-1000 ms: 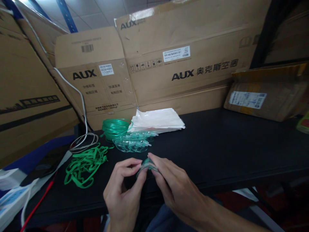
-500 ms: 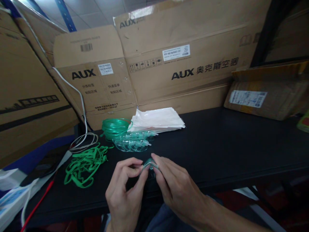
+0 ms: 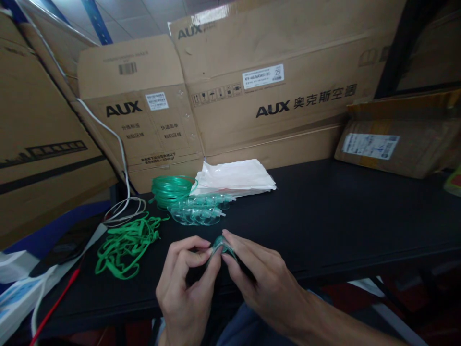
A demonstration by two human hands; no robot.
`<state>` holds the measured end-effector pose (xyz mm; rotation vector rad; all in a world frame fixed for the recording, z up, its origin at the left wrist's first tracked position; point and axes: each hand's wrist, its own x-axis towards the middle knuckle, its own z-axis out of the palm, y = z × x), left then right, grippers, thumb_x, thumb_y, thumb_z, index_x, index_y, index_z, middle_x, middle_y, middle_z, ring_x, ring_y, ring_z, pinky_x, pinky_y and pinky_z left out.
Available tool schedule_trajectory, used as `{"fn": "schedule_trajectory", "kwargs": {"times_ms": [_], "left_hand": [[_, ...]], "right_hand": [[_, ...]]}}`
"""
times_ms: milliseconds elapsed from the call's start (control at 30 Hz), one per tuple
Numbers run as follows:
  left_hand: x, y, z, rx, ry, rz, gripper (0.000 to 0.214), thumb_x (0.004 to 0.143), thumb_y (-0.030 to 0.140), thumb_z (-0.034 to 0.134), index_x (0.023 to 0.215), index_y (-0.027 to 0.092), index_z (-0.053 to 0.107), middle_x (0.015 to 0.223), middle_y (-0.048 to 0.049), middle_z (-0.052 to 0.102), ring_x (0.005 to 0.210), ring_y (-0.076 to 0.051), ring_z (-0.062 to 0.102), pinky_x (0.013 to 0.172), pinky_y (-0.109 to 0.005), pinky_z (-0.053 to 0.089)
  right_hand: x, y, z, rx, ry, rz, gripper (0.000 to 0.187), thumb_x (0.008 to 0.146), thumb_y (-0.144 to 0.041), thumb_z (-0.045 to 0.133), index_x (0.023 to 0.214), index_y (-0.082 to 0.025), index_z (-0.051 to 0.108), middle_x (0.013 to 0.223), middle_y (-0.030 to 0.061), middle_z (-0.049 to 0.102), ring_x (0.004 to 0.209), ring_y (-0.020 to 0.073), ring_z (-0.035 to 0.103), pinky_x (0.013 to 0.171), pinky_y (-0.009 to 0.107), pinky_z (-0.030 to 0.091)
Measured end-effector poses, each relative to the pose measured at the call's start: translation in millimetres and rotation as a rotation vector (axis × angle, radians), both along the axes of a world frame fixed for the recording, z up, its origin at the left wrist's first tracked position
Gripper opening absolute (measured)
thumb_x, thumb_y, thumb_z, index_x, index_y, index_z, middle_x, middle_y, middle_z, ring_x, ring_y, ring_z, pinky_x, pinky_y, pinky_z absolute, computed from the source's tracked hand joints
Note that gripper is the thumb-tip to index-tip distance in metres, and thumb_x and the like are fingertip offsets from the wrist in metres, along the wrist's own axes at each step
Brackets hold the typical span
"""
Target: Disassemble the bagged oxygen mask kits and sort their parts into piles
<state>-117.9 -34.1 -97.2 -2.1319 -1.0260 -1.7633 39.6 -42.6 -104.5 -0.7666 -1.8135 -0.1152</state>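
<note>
Piece [image 3: 220, 241]: small, see-through green thing, bent into an arch, held up over the near part of the counter [image 3: 342, 216], low in the middle of the view. Fingers cover a lot of it, so no idea on its full shape.
Left hand [image 3: 189, 281]: grip's closed, thumb and fingertips pinching the left side of the piece.
Right hand [image 3: 266, 274]: grip's closed here too, fingertips on top and thumb below, clamped on the right side.
Masks [image 3: 196, 214]: clear greenish bunch lying just past the hands, pale tips pointing right.
Coil [image 3: 172, 190]: green tubing wound up, right behind the masks on the left.
Straps [image 3: 127, 247]: bright green tangle on the counter, left of the left hand, well clear of it.
Bags [image 3: 234, 177]: flat white stack behind the masks, a bit to the right.
Cable [image 3: 122, 144]: white, hangs down on the left and loops up behind the straps.
AUX boxes [image 3: 230, 134]: big cardboard along the back.
Small box [image 3: 399, 139]: taped, white label, far right end of the counter.
</note>
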Motion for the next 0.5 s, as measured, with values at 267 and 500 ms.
{"fn": "schedule_trajectory", "kwargs": {"times_ms": [267,500], "left_hand": [[0.3,1.1,1.4,0.050,-0.002,-0.006,0.026,0.084,0.000,0.072,0.078,0.018,0.054,0.091,-0.0011,0.063,0.083,-0.011,0.063,0.073,-0.021,0.053],[1.7,1.8,0.7,0.059,-0.013,-0.018,0.026,0.082,-0.001,0.073,0.078,0.017,0.054,0.091,-0.0018,0.064,0.082,-0.011,0.063,0.074,-0.023,0.053]], "right_hand": [[1.9,-2.9,1.8,0.074,-0.058,-0.031,0.035,0.103,-0.015,0.045,0.129,0.001,0.061,0.125,0.0212,0.072,0.116,0.0213,0.071,0.101,0.026,0.056],[2.5,-3.6,2.6,0.026,-0.106,-0.045,0.037,0.104,-0.016,0.042,0.131,0.001,0.062,0.130,0.0171,0.070,0.118,0.0202,0.070,0.102,0.026,0.056]]}}
